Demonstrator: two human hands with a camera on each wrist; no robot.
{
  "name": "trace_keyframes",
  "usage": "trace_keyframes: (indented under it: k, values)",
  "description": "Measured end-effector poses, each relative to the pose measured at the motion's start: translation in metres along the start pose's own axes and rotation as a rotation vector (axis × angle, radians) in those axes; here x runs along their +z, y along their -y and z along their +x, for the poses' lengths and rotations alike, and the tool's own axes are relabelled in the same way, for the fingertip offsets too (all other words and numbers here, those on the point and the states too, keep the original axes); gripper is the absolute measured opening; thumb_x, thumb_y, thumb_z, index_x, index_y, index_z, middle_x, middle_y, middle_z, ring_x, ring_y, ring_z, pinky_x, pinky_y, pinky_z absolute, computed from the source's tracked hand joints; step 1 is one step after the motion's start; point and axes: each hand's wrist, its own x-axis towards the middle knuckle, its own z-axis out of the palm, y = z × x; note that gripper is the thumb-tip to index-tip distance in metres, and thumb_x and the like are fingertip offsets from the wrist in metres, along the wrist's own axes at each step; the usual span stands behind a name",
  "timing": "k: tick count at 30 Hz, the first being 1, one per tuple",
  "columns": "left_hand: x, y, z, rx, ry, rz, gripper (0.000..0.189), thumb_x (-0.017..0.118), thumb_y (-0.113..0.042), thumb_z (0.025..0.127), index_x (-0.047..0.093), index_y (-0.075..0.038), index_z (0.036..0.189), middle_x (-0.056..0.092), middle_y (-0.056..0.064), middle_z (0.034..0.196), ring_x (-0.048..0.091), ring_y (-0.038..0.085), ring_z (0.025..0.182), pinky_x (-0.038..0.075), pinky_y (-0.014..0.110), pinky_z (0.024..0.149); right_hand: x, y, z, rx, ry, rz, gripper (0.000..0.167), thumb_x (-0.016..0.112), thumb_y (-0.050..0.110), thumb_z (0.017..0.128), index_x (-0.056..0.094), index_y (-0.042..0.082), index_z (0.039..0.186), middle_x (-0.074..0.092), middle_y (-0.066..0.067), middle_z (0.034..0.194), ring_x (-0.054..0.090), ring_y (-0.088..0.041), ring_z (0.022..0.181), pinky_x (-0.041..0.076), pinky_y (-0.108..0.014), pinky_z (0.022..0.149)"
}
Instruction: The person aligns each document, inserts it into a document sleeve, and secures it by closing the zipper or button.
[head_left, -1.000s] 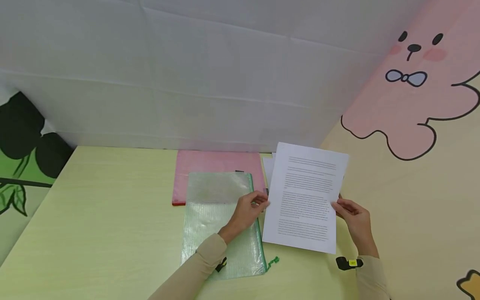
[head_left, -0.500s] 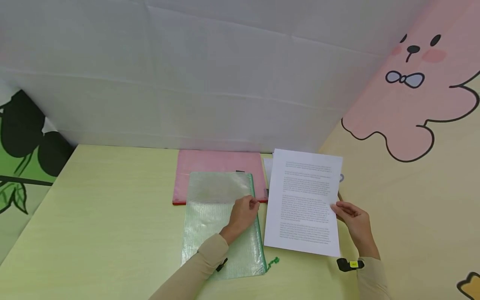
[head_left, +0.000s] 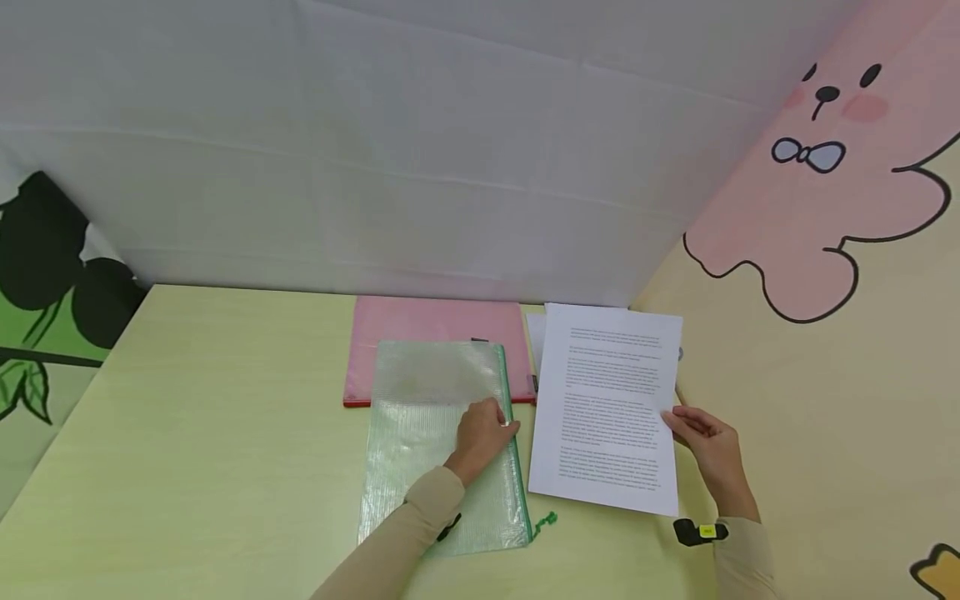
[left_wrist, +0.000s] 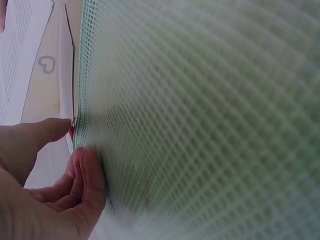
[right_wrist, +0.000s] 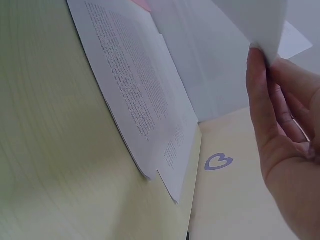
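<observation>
A clear green mesh zip bag (head_left: 420,467) lies on the table, with a green zip along its right side. My left hand (head_left: 478,437) is over that zipped edge; in the left wrist view its fingertips (left_wrist: 90,155) touch the mesh beside the edge, and the thumb stands apart from them. To the right, my right hand (head_left: 708,442) pinches the right edge of a printed paper sheet (head_left: 607,408) between thumb and fingers. The sheet is raised and tilted above the table. Whether it is one sheet or more, I cannot tell.
Behind the mesh bag, partly under it, lies a pink pouch (head_left: 435,321) with a red edge. Further printed sheets (right_wrist: 135,75) lie on the table (head_left: 225,442) below the raised one. A white sheet-covered wall (head_left: 420,167) closes off the back.
My left hand has let go of the paper's left edge and moved left and down to the bag's zipped edge. The paper in my right hand has sunk and shifted slightly left.
</observation>
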Motion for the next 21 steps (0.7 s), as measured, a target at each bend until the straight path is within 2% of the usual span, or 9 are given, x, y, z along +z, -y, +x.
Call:
trace_keyframes:
  k: [4, 8, 12, 17, 21]
  values:
    - [0.003, -0.001, 0.002, -0.003, 0.003, 0.035, 0.029, 0.082, -0.009, 0.082, 0.056, -0.004, 0.072, 0.056, 0.004, 0.064, 0.052, 0.017, 0.059, 0.043, 0.029, 0.052, -0.001, -0.001, 0.003, 0.004, 0.005, 0.016, 0.030, 0.082, 0.016, 0.089, 0.073, -0.002, 0.112, 0.076, 0.004, 0.094, 0.073, -0.008, 0.086, 0.059, -0.021, 0.080]
    - [0.006, -0.002, 0.006, -0.010, 0.013, 0.070, 0.027, 0.078, -0.006, 0.082, 0.054, -0.005, 0.068, 0.054, 0.002, 0.062, 0.050, 0.016, 0.057, 0.041, 0.028, 0.050, -0.001, -0.003, 0.006, 0.003, 0.008, 0.026, 0.023, 0.081, 0.013, 0.090, 0.074, 0.001, 0.109, 0.076, 0.002, 0.094, 0.073, -0.008, 0.086, 0.059, -0.022, 0.080]
    - [0.006, -0.001, 0.007, -0.043, 0.027, 0.034, 0.025, 0.076, -0.007, 0.082, 0.056, -0.005, 0.068, 0.055, 0.002, 0.063, 0.050, 0.016, 0.058, 0.042, 0.029, 0.050, 0.000, -0.004, 0.007, -0.005, 0.008, 0.020, 0.016, 0.078, 0.009, 0.092, 0.075, 0.004, 0.107, 0.077, 0.002, 0.093, 0.073, -0.007, 0.084, 0.059, -0.022, 0.079]
    - [0.005, 0.004, 0.008, -0.081, 0.037, -0.040, 0.017, 0.075, -0.008, 0.084, 0.060, -0.005, 0.076, 0.061, 0.003, 0.072, 0.055, 0.018, 0.064, 0.048, 0.031, 0.056, 0.001, -0.002, 0.010, -0.022, 0.017, 0.020, 0.020, 0.077, 0.007, 0.092, 0.074, -0.002, 0.109, 0.077, 0.005, 0.094, 0.073, -0.007, 0.085, 0.059, -0.023, 0.079]
    - [0.004, 0.008, 0.008, -0.068, 0.017, -0.071, 0.007, 0.070, -0.004, 0.080, 0.065, -0.001, 0.078, 0.067, 0.006, 0.077, 0.060, 0.019, 0.068, 0.053, 0.033, 0.060, 0.002, 0.002, 0.012, -0.030, 0.029, 0.000, 0.023, 0.078, 0.010, 0.092, 0.073, -0.003, 0.110, 0.077, 0.004, 0.094, 0.074, -0.007, 0.086, 0.059, -0.023, 0.079]
